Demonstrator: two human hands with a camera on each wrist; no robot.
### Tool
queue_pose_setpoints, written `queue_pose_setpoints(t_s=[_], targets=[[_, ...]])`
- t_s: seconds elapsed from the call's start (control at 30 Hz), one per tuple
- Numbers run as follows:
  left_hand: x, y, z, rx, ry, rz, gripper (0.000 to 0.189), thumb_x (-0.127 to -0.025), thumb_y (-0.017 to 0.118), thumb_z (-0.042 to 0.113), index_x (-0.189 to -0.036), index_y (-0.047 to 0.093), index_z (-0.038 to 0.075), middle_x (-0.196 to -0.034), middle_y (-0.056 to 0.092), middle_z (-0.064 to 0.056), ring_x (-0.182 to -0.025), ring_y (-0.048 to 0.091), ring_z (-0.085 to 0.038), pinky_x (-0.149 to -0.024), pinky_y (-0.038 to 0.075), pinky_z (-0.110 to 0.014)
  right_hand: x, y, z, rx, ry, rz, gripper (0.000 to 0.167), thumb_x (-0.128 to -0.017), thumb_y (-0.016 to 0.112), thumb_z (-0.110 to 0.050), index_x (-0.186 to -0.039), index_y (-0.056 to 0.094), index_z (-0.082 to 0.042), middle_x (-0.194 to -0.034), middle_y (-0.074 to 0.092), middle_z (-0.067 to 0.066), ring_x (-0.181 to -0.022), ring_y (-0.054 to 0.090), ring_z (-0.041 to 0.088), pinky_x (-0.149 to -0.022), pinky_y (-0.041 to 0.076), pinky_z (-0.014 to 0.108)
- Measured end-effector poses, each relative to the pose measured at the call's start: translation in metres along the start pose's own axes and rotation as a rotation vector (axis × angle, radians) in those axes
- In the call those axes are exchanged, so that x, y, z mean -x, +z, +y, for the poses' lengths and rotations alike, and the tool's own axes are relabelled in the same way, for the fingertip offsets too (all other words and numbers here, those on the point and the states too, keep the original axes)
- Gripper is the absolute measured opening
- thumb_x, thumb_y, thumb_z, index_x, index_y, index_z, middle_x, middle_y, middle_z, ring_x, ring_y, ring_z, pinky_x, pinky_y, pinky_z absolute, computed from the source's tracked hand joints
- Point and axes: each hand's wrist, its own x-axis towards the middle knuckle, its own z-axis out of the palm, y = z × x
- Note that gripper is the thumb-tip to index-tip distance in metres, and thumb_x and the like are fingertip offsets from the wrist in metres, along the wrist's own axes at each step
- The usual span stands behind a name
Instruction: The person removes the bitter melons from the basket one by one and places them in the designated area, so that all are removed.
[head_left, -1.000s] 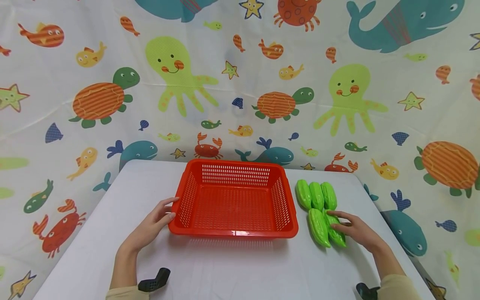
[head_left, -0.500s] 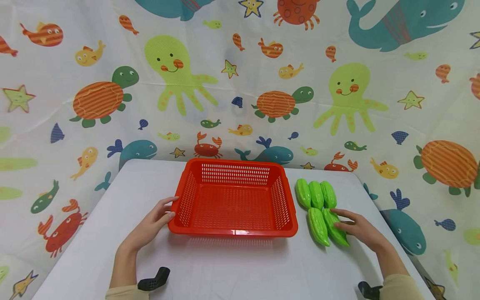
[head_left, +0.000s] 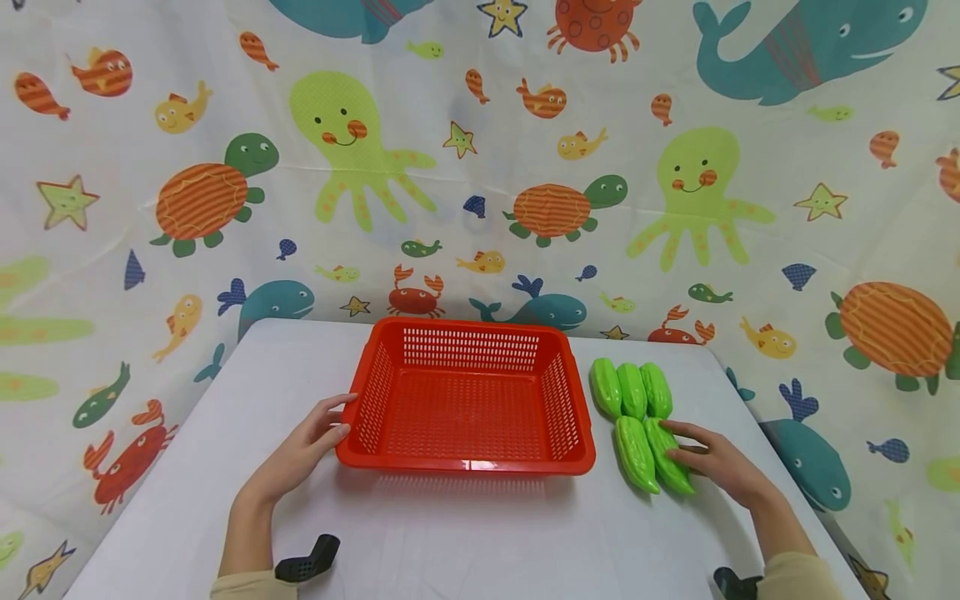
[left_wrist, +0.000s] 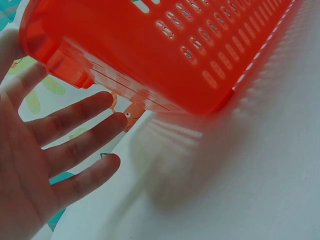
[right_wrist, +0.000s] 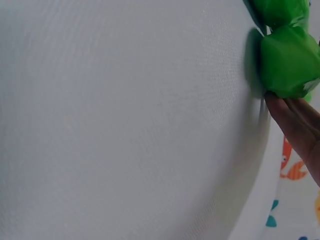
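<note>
In the head view, a red plastic basket (head_left: 471,417) with slotted walls stands on the white table. My left hand (head_left: 300,448) is at its left side, fingertips against the rim. The left wrist view shows that hand's fingers (left_wrist: 80,150) spread and mostly straight beside the basket wall (left_wrist: 135,60). To the basket's right lie several glossy green ridged gourds, like bitter melons, in two rows. My right hand (head_left: 722,467) touches the right gourd (head_left: 667,462) of the near row from its right side. In the right wrist view, straight fingers (right_wrist: 290,117) press against a gourd (right_wrist: 289,65).
Beyond the near row, three more gourds (head_left: 632,390) lie side by side, close to the basket's right wall. A curtain (head_left: 465,167) printed with sea animals hangs behind the table (head_left: 420,542). Black devices (head_left: 309,562) show near both wrists.
The near right gourd's lower tip has swung slightly right and then partly back as my right hand touches it. My left hand and the basket stay in place.
</note>
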Motion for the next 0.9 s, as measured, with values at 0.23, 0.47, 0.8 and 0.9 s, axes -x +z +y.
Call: queue_pose_setpoints(t_s=[0.23,0.47,0.8,0.9], targets=[[0.001,0.001,0.001,0.000,-0.012,0.002,0.058,-0.098,0.057,0.040,-0.149,0.034,0.026,-0.141,0.045,-0.017,-0.127,0.046,-0.039,-0.094,0.050,-0.053,0.000,0.001,0.001,-0.035,-0.001,-0.010,0.063,-0.097,0.061,-0.033,-0.149,0.037,-0.006,-0.154,0.027,0.027,-0.135,0.034,0.051,-0.094,0.051,0.048],[0.001,0.001,0.001,0.002,-0.005,-0.003,0.057,-0.097,0.057,0.040,-0.148,0.035,0.026,-0.142,0.045,-0.016,-0.127,0.046,-0.039,-0.094,0.050,-0.053,0.004,-0.006,-0.001,-0.029,-0.031,0.005,0.065,-0.098,0.060,-0.033,-0.150,0.035,-0.005,-0.154,0.028,0.026,-0.134,0.036,0.049,-0.095,0.051,0.047],[-0.022,-0.019,0.034,-0.220,0.086,0.064,0.059,-0.098,0.057,0.038,-0.149,0.036,0.016,-0.147,0.040,-0.018,-0.130,0.041,-0.040,-0.096,0.045,-0.059,-0.011,-0.032,-0.043,0.177,-0.066,0.165,0.067,-0.101,0.049,-0.043,-0.150,0.031,-0.002,-0.149,0.032,0.032,-0.130,0.038,0.054,-0.098,0.044,0.060],[-0.048,-0.023,0.061,-0.366,0.099,0.102,0.059,-0.099,0.055,0.035,-0.148,0.038,0.007,-0.148,0.037,-0.022,-0.133,0.038,-0.042,-0.098,0.042,-0.063,-0.029,-0.035,-0.074,0.281,-0.084,0.242,0.066,-0.102,0.046,-0.044,-0.150,0.029,-0.001,-0.149,0.031,0.032,-0.131,0.035,0.054,-0.099,0.038,0.066]])
